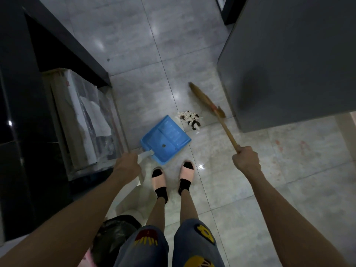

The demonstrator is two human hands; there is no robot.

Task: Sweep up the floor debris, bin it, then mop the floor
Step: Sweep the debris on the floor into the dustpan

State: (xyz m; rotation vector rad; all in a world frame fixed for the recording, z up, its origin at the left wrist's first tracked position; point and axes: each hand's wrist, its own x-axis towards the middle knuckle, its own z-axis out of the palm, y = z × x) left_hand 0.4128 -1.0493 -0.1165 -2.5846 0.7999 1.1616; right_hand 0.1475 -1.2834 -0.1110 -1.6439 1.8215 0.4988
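Observation:
A blue dustpan (pixel 166 138) lies on the grey tiled floor (pixel 134 45) just in front of my feet, its open lip toward a small pile of white and dark debris (pixel 189 120). My left hand (pixel 128 164) grips the dustpan's white handle. My right hand (pixel 246 158) holds the wooden stick of a straw broom (pixel 207 101), whose bristle head hangs just right of and beyond the debris, blurred.
A bin lined with a black bag (pixel 115 236) stands by my left leg. Wrapped flat boxes (pixel 84 118) lean against a dark counter (pixel 19 93) on the left. A large grey cabinet (pixel 289 64) stands on the right. Open floor stretches ahead.

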